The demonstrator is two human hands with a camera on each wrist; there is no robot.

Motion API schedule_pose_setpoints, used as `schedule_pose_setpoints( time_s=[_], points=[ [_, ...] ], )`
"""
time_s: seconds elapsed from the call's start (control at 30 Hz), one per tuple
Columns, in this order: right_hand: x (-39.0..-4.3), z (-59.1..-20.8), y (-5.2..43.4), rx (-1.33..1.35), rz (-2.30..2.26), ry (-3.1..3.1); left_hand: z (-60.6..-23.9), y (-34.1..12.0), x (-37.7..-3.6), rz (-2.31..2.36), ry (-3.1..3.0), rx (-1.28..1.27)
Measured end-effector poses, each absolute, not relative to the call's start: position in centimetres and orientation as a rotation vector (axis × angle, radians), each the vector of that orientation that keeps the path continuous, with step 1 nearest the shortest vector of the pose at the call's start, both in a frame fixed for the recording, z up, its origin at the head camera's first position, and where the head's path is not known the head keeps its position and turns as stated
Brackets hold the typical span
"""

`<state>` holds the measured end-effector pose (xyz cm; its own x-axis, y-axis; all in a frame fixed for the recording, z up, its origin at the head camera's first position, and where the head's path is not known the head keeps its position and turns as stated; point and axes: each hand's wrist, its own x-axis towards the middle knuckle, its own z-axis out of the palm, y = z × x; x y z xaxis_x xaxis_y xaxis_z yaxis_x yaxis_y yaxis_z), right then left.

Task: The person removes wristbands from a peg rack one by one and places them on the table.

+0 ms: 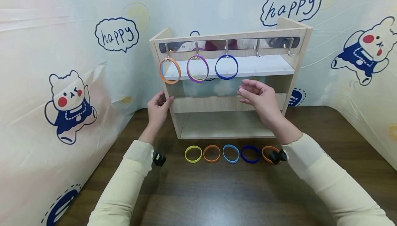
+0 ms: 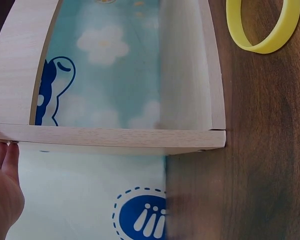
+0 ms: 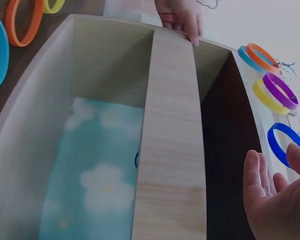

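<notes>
A pale wooden shelf rack stands on the table, with a metal hook strip along its top. My left hand grips the rack's left side panel, thumb over the front edge and fingers against the outer face. From the hooks hang orange and light blue bands together, purple with yellow, and a dark blue band. My right hand, its fingers loosely bent and holding nothing, is just below and right of that dark blue band.
In front of the rack lies a row of bands: yellow, orange, light blue, dark blue and another orange band, partly covered by the right wrist camera. Two bare hooks are at the strip's right end.
</notes>
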<state>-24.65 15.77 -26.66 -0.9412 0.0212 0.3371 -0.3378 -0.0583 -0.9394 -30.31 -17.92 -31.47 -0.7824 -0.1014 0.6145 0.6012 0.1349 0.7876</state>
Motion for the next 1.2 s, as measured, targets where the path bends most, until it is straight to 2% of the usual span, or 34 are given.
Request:
schedule_pose_setpoints(
  time_s=[1.2],
  points=[
    [-26.4, -24.0, 12.8, 0.315, 2.265, -1.793, -31.6, -18.0, -30.4, -1.701, -1.874, -0.466]
  ],
)
